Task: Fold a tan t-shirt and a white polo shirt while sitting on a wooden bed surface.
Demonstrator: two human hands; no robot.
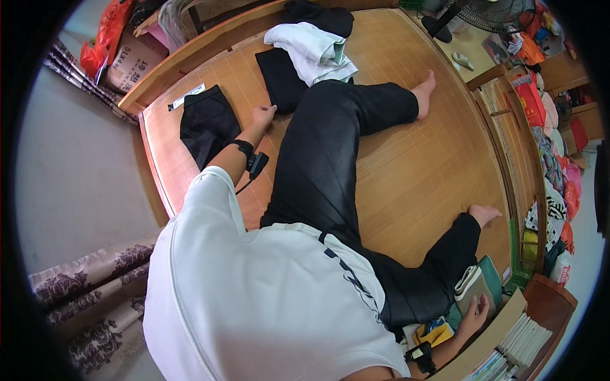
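My left hand (pixel 263 116) is at the near corner of a folded black garment (pixel 282 78) on the bed. Its fingers are curled against that corner, and whether they pinch the cloth is too small to tell. A crumpled white garment (pixel 310 47) with a pale green inner side lies partly over the black one. Left of this hand lies a small folded black garment (pixel 209 119) that looks like shorts or trousers. My right hand (pixel 473 315) has its fingers apart beside folded beige and green cloths (pixel 472 290), by my right thigh, with nothing visible in it.
I sit on a wooden bed (pixel 419 176) with raised rails. A paper tag or strip (pixel 187 96) lies at its left. Another dark garment (pixel 329 19) is at the far edge. A carton of books (pixel 524 338) stands at right, near yellow cloth (pixel 433 332). A fan (pixel 495 14) stands beyond.
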